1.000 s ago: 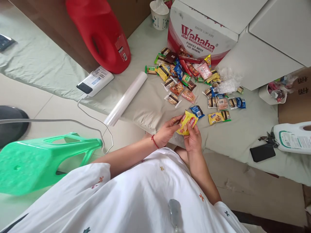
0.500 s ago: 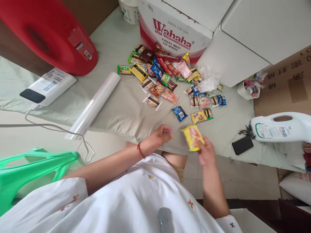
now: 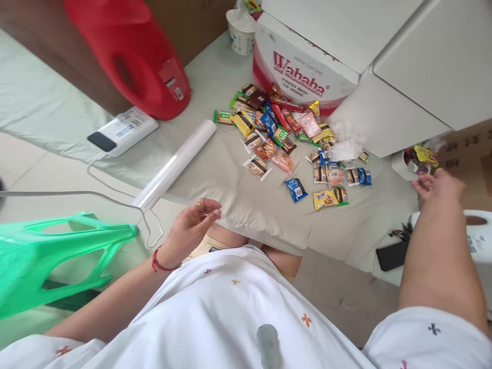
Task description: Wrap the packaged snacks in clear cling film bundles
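My right hand (image 3: 442, 187) reaches out to the far right beside a small white tub (image 3: 400, 163) full of wrappers. A yellow snack wrapper (image 3: 426, 155) lies on top of the tub, just beyond my fingertips. That hand looks open, its fingers apart and nothing seen in them. My left hand (image 3: 196, 223), a red cord around its wrist, hovers at the front edge of the bed-like surface. Its fingers are loosely bent and it holds nothing I can see. In front lie a blue snack packet (image 3: 295, 189) and a yellow cookie packet (image 3: 325, 200).
Several wrapped snacks (image 3: 269, 148) are heaped before a Wahaha carton (image 3: 300, 77). A clear film roll (image 3: 177, 164), a white device (image 3: 125, 130) with a cable and a red jug (image 3: 149, 77) stand left. A black phone-like object (image 3: 392, 255) and white bottle (image 3: 480, 236) are right.
My right hand has moved right to the white tub and let go of the yellow packet, which now shows there. My left hand has shifted left, and the view has turned.
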Motion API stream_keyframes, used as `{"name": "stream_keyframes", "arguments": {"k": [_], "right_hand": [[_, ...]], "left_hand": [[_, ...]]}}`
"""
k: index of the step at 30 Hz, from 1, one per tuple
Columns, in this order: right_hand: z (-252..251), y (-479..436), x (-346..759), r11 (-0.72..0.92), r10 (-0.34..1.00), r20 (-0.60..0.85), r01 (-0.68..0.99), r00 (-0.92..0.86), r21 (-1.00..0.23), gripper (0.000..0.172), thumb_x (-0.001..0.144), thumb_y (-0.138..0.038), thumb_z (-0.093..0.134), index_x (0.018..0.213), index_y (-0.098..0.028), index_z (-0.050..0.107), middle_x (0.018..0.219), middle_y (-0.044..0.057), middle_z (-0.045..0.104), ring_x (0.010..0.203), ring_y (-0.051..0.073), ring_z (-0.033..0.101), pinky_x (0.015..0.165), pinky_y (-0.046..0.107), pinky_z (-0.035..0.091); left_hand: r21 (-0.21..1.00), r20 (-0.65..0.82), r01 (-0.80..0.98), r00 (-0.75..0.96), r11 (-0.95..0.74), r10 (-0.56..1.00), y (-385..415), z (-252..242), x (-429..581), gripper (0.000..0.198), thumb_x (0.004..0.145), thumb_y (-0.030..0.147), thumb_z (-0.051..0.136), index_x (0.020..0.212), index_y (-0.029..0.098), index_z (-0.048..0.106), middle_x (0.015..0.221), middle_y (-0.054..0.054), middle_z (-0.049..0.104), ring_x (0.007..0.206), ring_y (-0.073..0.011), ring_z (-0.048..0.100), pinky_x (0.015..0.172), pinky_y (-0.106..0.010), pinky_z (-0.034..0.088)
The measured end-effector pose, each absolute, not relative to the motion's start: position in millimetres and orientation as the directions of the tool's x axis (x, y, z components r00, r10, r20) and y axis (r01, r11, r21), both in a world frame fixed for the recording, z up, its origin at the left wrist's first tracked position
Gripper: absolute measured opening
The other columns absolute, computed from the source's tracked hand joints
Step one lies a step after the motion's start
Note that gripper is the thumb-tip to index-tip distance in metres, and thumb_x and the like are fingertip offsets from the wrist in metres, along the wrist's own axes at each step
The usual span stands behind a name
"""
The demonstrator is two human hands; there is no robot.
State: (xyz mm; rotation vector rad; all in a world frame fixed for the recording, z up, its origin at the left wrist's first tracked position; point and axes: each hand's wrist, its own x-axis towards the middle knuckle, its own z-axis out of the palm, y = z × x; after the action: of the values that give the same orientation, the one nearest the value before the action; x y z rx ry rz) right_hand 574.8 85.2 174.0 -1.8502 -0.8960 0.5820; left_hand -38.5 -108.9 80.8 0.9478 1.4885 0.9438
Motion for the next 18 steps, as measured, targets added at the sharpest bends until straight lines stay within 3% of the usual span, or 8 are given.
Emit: {"name": "stream_keyframes", "arguments": {"k": [2,5,8,11,15,18], "right_hand": [[134.8,66.2,541.0,-0.304,0.728,-0.069,0.231,0.682,-0.924,0.034,0.083,-0.045,0.075,0.066,-0.027,0.052,0.074,0.005,0.066,0.070,0.019,0.065,0.064,0.042,0.057],[79.4,11.6,476.0,-0.245,0.776,-0.101,0.151,0.623,-0.958,0.024,0.072,-0.044,0.086,0.070,-0.029,0.067,0.076,0.005,0.068,0.063,0.015,0.061,0.059,0.036,0.056],[47.4,-51.1,420.6,-0.225,0.815,-0.145,0.075,0.561,-0.972,0.035,0.060,-0.051,0.093,0.078,-0.027,0.076,0.080,0.005,0.071,0.063,0.014,0.060,0.050,0.028,0.054],[36.2,-92.3,385.6,-0.294,0.790,-0.248,-0.008,0.561,-0.956,0.049,0.052,-0.053,0.097,0.084,-0.021,0.078,0.079,0.004,0.072,0.063,0.012,0.062,0.047,0.023,0.054],[37.3,-103.6,361.5,-0.284,0.782,-0.246,-0.024,0.572,-0.959,0.050,0.054,-0.051,0.097,0.086,-0.017,0.077,0.078,0.004,0.073,0.060,0.011,0.061,0.047,0.022,0.054],[44.3,-92.1,343.8,-0.239,0.791,-0.207,-0.020,0.576,-0.971,0.046,0.058,-0.048,0.096,0.086,-0.017,0.076,0.075,0.003,0.072,0.058,0.011,0.059,0.047,0.023,0.051]], "left_hand": [[0.940,-0.228,0.187,-0.279,0.286,0.933,-110.7,90.7,-58.4,0.024,0.085,0.044,0.072,0.095,0.022,0.070,0.084,-0.002,0.066,0.073,-0.0161,0.057,0.069,-0.030,0.047],[0.856,0.005,0.436,-0.544,0.278,0.839,-96.1,98.9,-95.6,0.016,0.093,0.037,0.062,0.095,0.022,0.068,0.071,0.001,0.058,0.063,-0.0141,0.050,0.061,-0.029,0.041],[0.673,0.137,0.644,-0.592,0.364,0.794,-62.1,98.7,-132.7,0.014,0.096,0.030,0.055,0.092,0.022,0.065,0.081,-0.002,0.060,0.076,-0.0172,0.056,0.076,-0.033,0.047],[0.478,0.016,0.759,-0.511,0.443,0.859,-22.6,93.1,-151.0,0.022,0.101,0.035,0.052,0.101,0.018,0.066,0.107,-0.012,0.064,0.107,-0.0267,0.058,0.099,-0.043,0.046],[0.403,-0.195,0.809,-0.381,0.428,0.904,10.3,81.1,-143.5,0.046,0.100,0.053,0.053,0.108,0.010,0.067,0.123,-0.021,0.062,0.118,-0.0354,0.052,0.100,-0.053,0.045],[0.366,-0.257,0.841,-0.321,0.399,0.912,12.9,74.5,-133.7,0.039,0.097,0.050,0.060,0.103,0.011,0.066,0.124,-0.021,0.062,0.118,-0.0359,0.054,0.098,-0.048,0.045]]}}
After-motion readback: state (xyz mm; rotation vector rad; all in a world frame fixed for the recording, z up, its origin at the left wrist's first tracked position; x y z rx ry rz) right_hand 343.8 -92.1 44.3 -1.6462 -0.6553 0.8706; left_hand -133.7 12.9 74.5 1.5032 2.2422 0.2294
